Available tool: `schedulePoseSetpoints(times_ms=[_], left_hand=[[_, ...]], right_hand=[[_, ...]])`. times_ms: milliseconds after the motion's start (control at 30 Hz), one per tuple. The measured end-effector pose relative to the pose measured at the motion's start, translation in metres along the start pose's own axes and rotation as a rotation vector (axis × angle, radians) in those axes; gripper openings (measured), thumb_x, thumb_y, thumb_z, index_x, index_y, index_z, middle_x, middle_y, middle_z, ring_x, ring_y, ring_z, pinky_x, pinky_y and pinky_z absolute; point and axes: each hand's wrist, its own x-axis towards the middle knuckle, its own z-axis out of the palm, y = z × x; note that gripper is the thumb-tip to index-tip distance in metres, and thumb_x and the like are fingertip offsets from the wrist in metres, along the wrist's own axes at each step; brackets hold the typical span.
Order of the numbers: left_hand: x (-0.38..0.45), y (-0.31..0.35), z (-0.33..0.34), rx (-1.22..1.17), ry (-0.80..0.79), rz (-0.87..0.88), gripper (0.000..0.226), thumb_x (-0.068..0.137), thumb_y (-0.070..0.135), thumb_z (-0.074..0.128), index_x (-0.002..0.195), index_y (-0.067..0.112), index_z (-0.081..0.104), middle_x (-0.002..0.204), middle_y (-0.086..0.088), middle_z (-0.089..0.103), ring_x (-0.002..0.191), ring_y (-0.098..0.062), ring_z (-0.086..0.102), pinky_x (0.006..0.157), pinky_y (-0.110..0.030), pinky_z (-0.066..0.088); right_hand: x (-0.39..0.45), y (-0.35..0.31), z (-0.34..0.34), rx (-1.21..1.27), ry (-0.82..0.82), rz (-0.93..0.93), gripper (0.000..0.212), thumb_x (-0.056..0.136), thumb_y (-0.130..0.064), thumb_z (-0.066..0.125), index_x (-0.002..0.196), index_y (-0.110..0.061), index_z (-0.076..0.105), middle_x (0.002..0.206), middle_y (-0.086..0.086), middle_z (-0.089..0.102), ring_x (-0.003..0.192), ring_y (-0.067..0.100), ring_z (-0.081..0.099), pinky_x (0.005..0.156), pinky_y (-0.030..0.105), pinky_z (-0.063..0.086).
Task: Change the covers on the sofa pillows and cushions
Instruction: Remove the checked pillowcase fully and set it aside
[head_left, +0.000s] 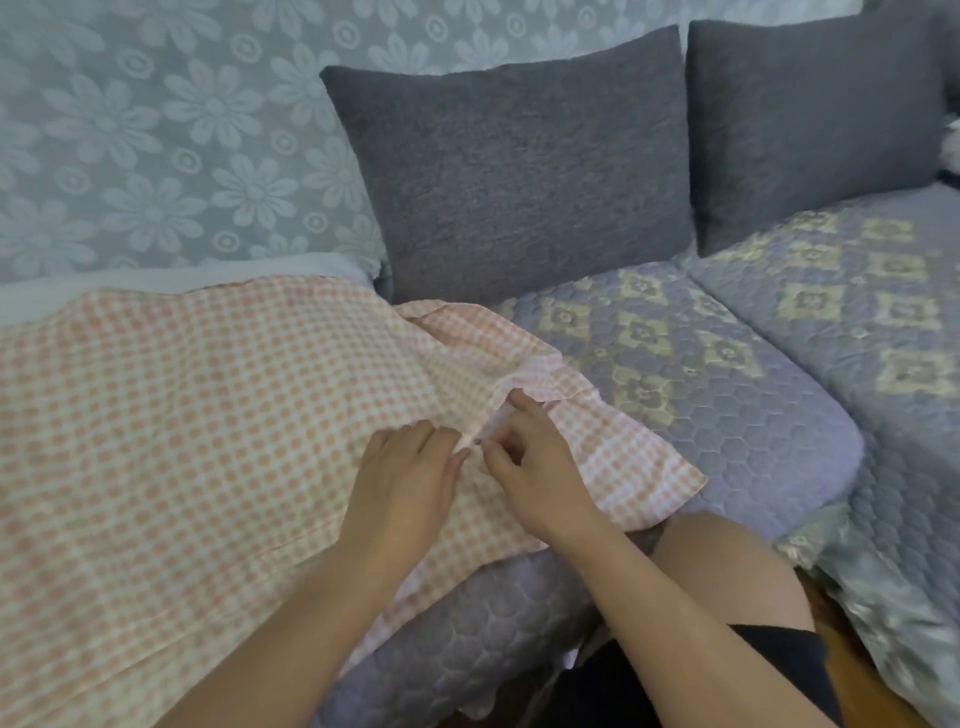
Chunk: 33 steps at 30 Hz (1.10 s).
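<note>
Now the pink-and-white checked cotton cover (208, 415), soft and floppy, lies on the sofa's front edge; left hand (405, 483) presses flat, right hand (530, 467) pinches the small zipper pull (477, 441) — best hold there.

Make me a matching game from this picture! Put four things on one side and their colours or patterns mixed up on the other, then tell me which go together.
Things:
1. cushion cover under the hands
2. back pillow
3. seat cover
4. fabric behind the sofa

Looks:
A. plain dark grey
B. pale blue-grey with daisy flowers
C. pink and white checks
D. lilac quilting with cream diamonds

Pairs: 1-C, 2-A, 3-D, 4-B
</note>
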Motion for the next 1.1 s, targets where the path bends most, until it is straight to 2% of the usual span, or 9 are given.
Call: schedulePoseSetpoints(times_ms=[100,167,300,433,567,700,867,1000,1100], left_hand=[[0.001,0.001,-0.004,-0.018,0.045,0.086,0.022,0.102,0.022,0.054,0.086,0.014,0.066,0.071,0.003,0.054,0.061,-0.018,0.049,0.061,-0.037,0.043],[0.001,0.000,-0.007,-0.017,0.069,0.125,0.025,0.101,0.016,0.053,0.077,0.012,0.062,0.067,0.002,0.052,0.057,-0.019,0.047,0.058,-0.039,0.043],[-0.003,-0.010,-0.012,0.057,0.095,0.185,0.024,0.098,0.014,0.055,0.077,0.010,0.065,0.067,0.001,0.055,0.056,-0.020,0.049,0.059,-0.035,0.042],[-0.007,-0.016,-0.012,0.100,0.072,0.256,0.016,0.095,0.012,0.063,0.080,0.013,0.069,0.067,0.001,0.056,0.058,-0.021,0.054,0.062,-0.037,0.044],[-0.006,-0.013,-0.001,0.126,-0.008,0.286,0.026,0.073,-0.002,0.081,0.080,0.017,0.066,0.068,0.004,0.055,0.061,-0.020,0.052,0.062,-0.036,0.042],[-0.003,-0.002,0.008,0.157,-0.021,0.244,0.031,0.069,-0.004,0.083,0.078,0.016,0.061,0.071,0.003,0.052,0.068,-0.020,0.048,0.067,-0.034,0.037],[-0.023,-0.005,0.015,0.223,-0.111,0.163,0.036,0.061,-0.004,0.083,0.088,0.015,0.068,0.085,-0.001,0.058,0.082,-0.026,0.052,0.080,-0.040,0.040],[-0.030,-0.007,0.018,0.207,-0.167,0.142,0.040,0.061,0.000,0.083,0.097,0.016,0.071,0.096,-0.001,0.062,0.092,-0.027,0.055,0.086,-0.042,0.040],[-0.032,-0.004,0.013,0.201,-0.175,0.135,0.029,0.072,0.011,0.073,0.100,0.018,0.072,0.108,-0.002,0.064,0.104,-0.029,0.056,0.094,-0.043,0.039]], right_hand=[[0.004,0.007,0.008,-0.055,0.009,-0.018,0.019,0.094,-0.013,0.058,0.075,-0.012,0.052,0.115,0.002,0.062,0.133,-0.011,0.035,0.087,0.003,0.035],[0.012,0.010,0.011,-0.128,0.069,-0.052,0.014,0.092,-0.012,0.055,0.078,-0.015,0.052,0.125,0.003,0.057,0.107,-0.007,0.051,0.080,0.023,0.049],[0.046,0.025,-0.021,-0.498,0.420,0.060,0.014,0.087,-0.010,0.051,0.073,-0.012,0.053,0.087,0.001,0.054,0.086,0.026,0.049,0.081,0.039,0.042],[0.069,0.042,-0.045,-0.682,0.443,0.322,0.015,0.086,-0.011,0.057,0.073,-0.010,0.051,0.107,0.008,0.052,0.103,0.033,0.044,0.091,0.043,0.037],[0.080,0.057,-0.043,-0.854,0.314,0.358,0.015,0.091,-0.008,0.052,0.104,-0.006,0.060,0.121,0.012,0.056,0.118,0.038,0.044,0.102,0.047,0.039],[0.088,0.056,-0.058,-0.833,0.211,0.361,0.023,0.094,-0.013,0.052,0.115,-0.004,0.053,0.119,0.015,0.058,0.114,0.037,0.053,0.098,0.044,0.044],[0.085,0.060,-0.102,-0.474,-0.024,0.380,0.007,0.095,-0.014,0.063,0.094,-0.008,0.060,0.092,0.002,0.057,0.089,0.026,0.062,0.062,0.030,0.042],[0.064,0.066,-0.132,-0.047,0.024,0.455,0.008,0.099,-0.020,0.062,0.100,-0.016,0.070,0.086,-0.007,0.062,0.060,0.003,0.055,0.050,0.017,0.041],[0.064,0.076,-0.130,-0.267,0.163,0.372,0.012,0.101,-0.010,0.054,0.108,-0.015,0.062,0.094,0.000,0.058,0.075,0.015,0.056,0.059,0.024,0.043]])
